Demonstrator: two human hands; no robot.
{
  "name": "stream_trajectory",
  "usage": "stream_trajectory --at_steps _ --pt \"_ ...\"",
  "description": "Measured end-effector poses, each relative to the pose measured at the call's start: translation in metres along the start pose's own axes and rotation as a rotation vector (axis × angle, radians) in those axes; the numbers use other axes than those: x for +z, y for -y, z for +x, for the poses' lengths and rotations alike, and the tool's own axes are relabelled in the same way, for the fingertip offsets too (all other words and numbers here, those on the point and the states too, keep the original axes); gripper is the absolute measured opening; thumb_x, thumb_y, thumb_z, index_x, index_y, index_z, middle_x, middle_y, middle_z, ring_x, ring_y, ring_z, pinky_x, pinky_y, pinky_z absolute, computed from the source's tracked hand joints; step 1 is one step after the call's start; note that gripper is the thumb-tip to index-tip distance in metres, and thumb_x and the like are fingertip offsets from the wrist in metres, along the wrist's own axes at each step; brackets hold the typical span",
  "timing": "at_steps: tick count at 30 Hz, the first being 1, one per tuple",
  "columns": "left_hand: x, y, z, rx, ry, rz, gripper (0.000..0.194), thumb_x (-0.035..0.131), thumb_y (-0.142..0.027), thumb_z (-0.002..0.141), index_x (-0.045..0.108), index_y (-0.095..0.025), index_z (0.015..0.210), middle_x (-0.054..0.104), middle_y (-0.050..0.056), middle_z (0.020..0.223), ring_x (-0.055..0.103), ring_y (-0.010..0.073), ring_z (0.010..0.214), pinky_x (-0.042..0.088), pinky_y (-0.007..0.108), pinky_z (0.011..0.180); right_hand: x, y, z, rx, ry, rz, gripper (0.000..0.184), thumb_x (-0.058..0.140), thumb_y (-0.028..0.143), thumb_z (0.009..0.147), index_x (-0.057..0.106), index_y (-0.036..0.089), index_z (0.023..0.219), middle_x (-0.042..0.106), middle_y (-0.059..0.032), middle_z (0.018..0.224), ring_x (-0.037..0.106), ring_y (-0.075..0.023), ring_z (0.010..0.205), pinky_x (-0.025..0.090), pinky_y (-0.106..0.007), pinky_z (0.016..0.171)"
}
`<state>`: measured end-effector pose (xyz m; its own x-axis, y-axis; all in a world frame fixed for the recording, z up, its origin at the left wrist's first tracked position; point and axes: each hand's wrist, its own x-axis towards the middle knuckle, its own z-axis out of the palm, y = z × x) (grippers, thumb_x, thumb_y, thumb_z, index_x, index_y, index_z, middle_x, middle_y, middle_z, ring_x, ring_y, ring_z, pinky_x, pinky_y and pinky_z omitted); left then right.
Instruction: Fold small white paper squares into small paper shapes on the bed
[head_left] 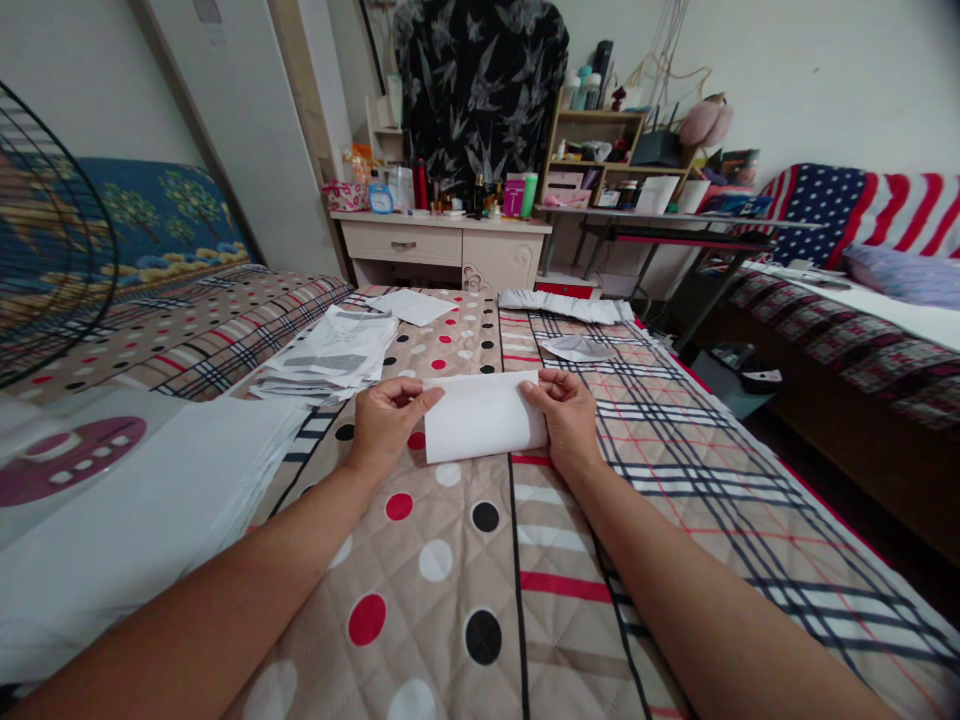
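Observation:
A white sheet of paper (484, 420), folded or cut to a wide rectangle, is held just above the patterned bedspread (442, 600). My left hand (386, 425) pinches its upper left corner between thumb and fingers. At the upper right corner, my right hand (568, 415) grips it the same way, thumb on the front. Beyond my left hand lies a pile of printed papers (330, 345). A small grey-white piece of paper (577, 347) rests past my right hand, and a long bundle of folded paper (562, 305) lies behind that.
Large white sheets (172, 500) lie under my left forearm, beside a black wire fan guard (56, 240). Another white sheet (412, 306) sits at the bed's far end. A cream dresser (442, 245) stands behind, and a grey bin (731, 378) is on the floor at right.

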<state>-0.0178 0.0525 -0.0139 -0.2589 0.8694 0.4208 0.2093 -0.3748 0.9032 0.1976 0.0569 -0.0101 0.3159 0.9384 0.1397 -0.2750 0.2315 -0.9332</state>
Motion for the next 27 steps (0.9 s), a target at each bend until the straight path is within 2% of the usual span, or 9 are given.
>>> stream_trajectory --at_steps 11,20,27 --pt "-0.0004 -0.0005 -0.0003 -0.006 0.007 0.011 0.025 0.079 -0.038 0.062 0.070 -0.015 0.068 0.067 0.001 0.067 0.055 0.0119 0.058 0.043 0.023 0.057 -0.0004 0.0003 0.0003 0.005 0.004 0.000 0.042 0.085 0.028 0.052 0.064 0.020 0.088 0.069 0.0019 0.071 0.061 -0.0133 0.060 0.047 -0.027 0.060" --pt "-0.0010 -0.0030 -0.0014 0.014 0.032 -0.005 0.023 0.074 -0.039 0.069 0.072 -0.016 0.072 0.069 0.002 0.070 0.059 0.0137 0.064 0.045 0.024 0.061 -0.0023 -0.0024 0.0025 -0.012 0.007 0.013 0.036 0.084 0.026 0.053 0.066 0.018 0.084 0.070 0.0002 0.072 0.061 -0.0127 0.061 0.047 -0.026 0.059" --pt "-0.0009 -0.0017 -0.0002 0.040 -0.014 0.013 0.023 0.075 -0.038 0.068 0.072 -0.016 0.070 0.070 0.002 0.071 0.060 0.0136 0.063 0.046 0.024 0.061 -0.0011 -0.0020 0.0017 -0.016 0.015 0.027 0.032 0.084 0.025 0.053 0.067 0.018 0.079 0.069 0.0006 0.069 0.059 -0.0120 0.059 0.046 -0.025 0.057"
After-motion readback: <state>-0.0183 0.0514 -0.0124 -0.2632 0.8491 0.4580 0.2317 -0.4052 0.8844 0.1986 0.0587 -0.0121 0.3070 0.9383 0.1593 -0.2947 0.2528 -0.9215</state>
